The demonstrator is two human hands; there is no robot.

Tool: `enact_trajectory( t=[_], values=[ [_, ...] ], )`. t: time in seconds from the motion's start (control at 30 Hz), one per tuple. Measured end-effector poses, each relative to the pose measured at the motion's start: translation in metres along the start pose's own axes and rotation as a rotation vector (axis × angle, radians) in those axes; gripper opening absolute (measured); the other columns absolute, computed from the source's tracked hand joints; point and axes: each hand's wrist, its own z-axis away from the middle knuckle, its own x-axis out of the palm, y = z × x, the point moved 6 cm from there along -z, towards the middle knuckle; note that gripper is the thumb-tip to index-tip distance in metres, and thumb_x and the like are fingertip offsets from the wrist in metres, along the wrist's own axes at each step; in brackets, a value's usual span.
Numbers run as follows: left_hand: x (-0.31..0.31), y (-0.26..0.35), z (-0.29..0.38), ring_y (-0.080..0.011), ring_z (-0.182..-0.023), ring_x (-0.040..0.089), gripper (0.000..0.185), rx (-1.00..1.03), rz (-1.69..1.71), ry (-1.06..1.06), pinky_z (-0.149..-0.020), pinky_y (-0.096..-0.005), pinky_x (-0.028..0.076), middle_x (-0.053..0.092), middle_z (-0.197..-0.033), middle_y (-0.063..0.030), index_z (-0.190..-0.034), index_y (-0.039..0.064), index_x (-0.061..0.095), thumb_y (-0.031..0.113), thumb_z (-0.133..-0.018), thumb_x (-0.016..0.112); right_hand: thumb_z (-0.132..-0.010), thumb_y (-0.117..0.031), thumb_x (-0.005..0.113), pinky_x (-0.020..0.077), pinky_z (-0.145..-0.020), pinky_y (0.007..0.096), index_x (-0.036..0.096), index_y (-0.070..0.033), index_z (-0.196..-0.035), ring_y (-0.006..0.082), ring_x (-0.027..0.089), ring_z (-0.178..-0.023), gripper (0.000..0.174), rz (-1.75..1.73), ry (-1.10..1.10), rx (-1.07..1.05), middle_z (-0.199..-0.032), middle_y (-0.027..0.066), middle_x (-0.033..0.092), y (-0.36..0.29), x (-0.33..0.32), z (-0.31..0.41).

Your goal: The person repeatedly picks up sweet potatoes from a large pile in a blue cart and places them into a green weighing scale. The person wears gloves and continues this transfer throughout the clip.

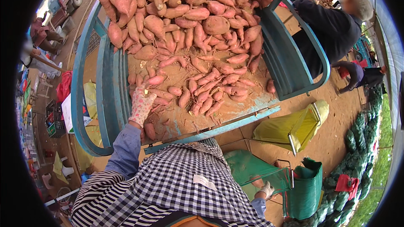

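Note:
My left hand (142,102), in a white floral glove, reaches onto the left side of a blue metal cart bed (176,124). Its fingertips are among small sweet potatoes (155,80); whether they grip one is hidden. Low on the right, my right hand (266,189), in a pale glove, is at the mouth of a green mesh bag (246,167) held on a metal frame (292,178). A reddish sweet potato (258,183) shows beside those fingers, but a grasp on it cannot be made out. A large heap of sweet potatoes (189,14) fills the bed's far end.
Blue side rails (79,101) flank the bed. A yellow bag (284,129) on a frame and a rolled green mesh sack (304,192) stand at right. A person in dark clothes (328,31) is beside the cart. Filled green sacks (356,138) line the right side.

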Motion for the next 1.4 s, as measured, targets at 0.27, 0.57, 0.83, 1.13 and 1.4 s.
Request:
enact_trajectory(
  t=[0.27, 0.57, 0.83, 1.13, 1.4],
  values=[
    [0.092, 0.029, -0.025, -0.0361, -0.122, 0.048, 0.069, -0.066, -0.125, -0.114, -0.103, -0.0425, 0.039, 0.052, -0.129, -0.0217, -0.133, -0.001, 0.046, 0.023, -0.076, 0.077, -0.079, -0.009, 0.073, 0.0437, -0.095, 0.0356, 0.042, -0.001, -0.136, 0.0232, 0.054, -0.110, 0.064, -0.507, -0.295, -0.811, -0.123, 0.0128, 0.055, -0.288, 0.146, 0.034],
    [0.213, 0.200, -0.211, -0.0387, -0.130, 0.036, 0.093, 0.381, -0.414, 0.054, -0.107, -0.0486, 0.033, 0.038, -0.141, -0.0221, -0.144, 0.008, 0.034, 0.025, -0.067, 0.082, -0.064, -0.053, 0.079, 0.0405, -0.102, 0.0446, 0.032, -0.002, -0.143, 0.0424, 0.046, -0.124, 0.105, -0.356, -0.559, -1.231, -0.138, 0.0273, 0.042, -0.671, 0.244, 0.259],
    [0.264, 0.248, -0.331, -0.0371, -0.132, 0.035, 0.064, 0.318, -0.762, 0.049, -0.109, -0.0474, 0.032, 0.040, -0.142, -0.0197, -0.130, 0.006, 0.053, 0.033, -0.076, 0.073, -0.060, -0.055, 0.080, 0.0428, -0.102, 0.0458, 0.031, -0.002, -0.136, 0.0377, 0.043, -0.126, 0.105, -0.007, -0.517, -0.965, -0.130, 0.0207, 0.045, -0.761, 0.276, 0.329],
    [0.272, 0.177, -0.268, -0.0369, -0.117, 0.042, 0.048, 0.431, -0.559, 0.089, -0.096, -0.0482, 0.039, 0.049, -0.121, -0.0207, -0.103, -0.001, 0.061, 0.030, -0.071, 0.078, -0.054, -0.037, 0.086, 0.0394, -0.105, 0.0432, 0.036, -0.001, -0.139, 0.0411, 0.044, -0.125, 0.105, -0.245, -0.814, -1.035, -0.138, 0.0235, 0.041, -0.759, 0.280, 0.295],
    [0.274, 0.113, -0.199, -0.0347, -0.102, 0.053, 0.029, 0.372, -0.620, -0.050, -0.084, -0.0494, 0.045, 0.055, -0.106, -0.0137, -0.093, 0.009, 0.060, 0.028, -0.074, 0.069, -0.074, -0.037, 0.067, 0.0330, -0.109, 0.0452, 0.042, 0.003, -0.133, 0.0324, 0.047, -0.122, 0.075, -1.225, -1.927, -0.173, -0.133, 0.0169, 0.050, -0.567, 0.257, 0.184]
  ],
)
